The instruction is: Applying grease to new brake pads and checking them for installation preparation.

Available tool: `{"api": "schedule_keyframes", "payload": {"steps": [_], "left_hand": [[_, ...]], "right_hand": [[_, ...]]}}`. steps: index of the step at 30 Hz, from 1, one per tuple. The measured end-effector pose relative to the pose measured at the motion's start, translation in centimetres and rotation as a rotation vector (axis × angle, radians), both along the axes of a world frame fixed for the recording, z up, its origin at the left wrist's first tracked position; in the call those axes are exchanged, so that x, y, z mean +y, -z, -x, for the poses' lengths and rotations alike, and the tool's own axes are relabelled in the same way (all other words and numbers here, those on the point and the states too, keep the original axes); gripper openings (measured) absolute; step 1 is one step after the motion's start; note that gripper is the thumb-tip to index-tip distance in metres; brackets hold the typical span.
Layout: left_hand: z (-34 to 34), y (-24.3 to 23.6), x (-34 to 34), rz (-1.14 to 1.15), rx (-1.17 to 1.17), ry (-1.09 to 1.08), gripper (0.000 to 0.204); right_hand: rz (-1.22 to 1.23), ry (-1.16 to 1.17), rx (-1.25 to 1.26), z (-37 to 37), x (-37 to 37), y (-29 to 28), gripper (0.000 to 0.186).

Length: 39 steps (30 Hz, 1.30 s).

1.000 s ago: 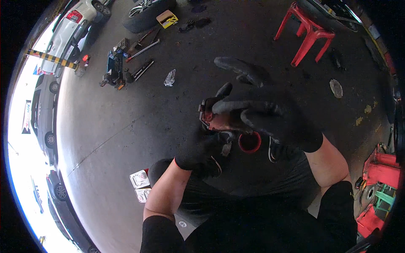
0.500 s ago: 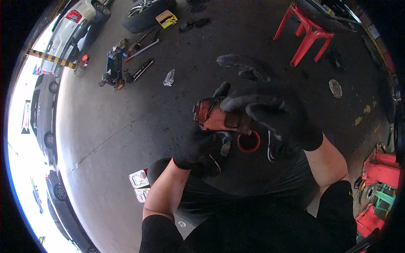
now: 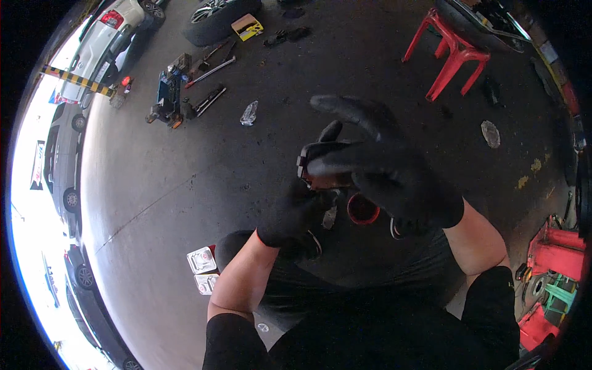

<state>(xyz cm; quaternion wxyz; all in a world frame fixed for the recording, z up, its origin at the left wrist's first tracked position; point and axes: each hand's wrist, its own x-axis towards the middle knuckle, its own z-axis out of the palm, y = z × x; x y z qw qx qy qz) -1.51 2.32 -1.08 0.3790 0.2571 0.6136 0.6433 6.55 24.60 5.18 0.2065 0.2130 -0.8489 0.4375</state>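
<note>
A reddish brake pad [image 3: 330, 181] is held in front of me above the floor, mostly hidden by my gloved fingers. My left hand [image 3: 296, 206], in a black glove, is closed around the pad from below, its thumb sticking up behind it. Over the pad reaches my right hand [image 3: 404, 172], also black-gloved, with fingers stretched out and spread. One of its fingers lies across the pad's upper side; another points off to the left above it. A small red tub [image 3: 363, 209] with dark contents stands on the floor just beyond my lap.
Two blister packs [image 3: 201, 261] lie by my left knee. Further off are a blue tool case [image 3: 166, 95], long-handled tools [image 3: 209, 102], a wheel [image 3: 213, 21], a yellow box [image 3: 247, 28] and a red stool [image 3: 447, 52]. Crumpled clear plastic [image 3: 249, 113] lies ahead. Red equipment [image 3: 558, 250] stands right.
My right hand has moved left and over the brake pad, covering most of its red face. The pad has tilted and shifted slightly right in my left hand.
</note>
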Motion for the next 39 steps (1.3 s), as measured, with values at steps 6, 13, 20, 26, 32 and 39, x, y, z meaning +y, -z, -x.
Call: {"api": "schedule_keyframes", "payload": {"steps": [6, 13, 20, 26, 32, 39], "left_hand": [[1.4, -1.0, 1.1, -0.097, 0.584, 0.015, 0.071], [2.0, 0.4, -0.2, -0.162, 0.306, 0.175, 0.084], [0.8, 1.6, -1.3, 0.008, -0.048, 0.143, 0.079], [0.5, 1.4, -1.2, -0.129, -0.119, 0.047, 0.07], [1.3, 0.9, -0.6, -0.129, 0.197, 0.103, 0.088], [1.0, 0.1, -0.6, -0.117, -0.005, 0.033, 0.096]], "right_hand": [[0.204, -0.106, -0.028, 0.3, 2.1, -0.2, 0.035], [0.537, -0.128, -0.221, -0.1, 2.6, -0.5, 0.037], [0.178, -0.072, 0.01, -0.4, 2.6, -0.8, 0.038], [0.131, -0.044, 0.02, -0.5, 2.5, -0.4, 0.036], [0.181, -0.059, -0.019, -0.5, 2.5, -0.1, 0.037], [-0.06, 0.021, 0.035, -0.6, 2.2, -1.0, 0.034]]}}
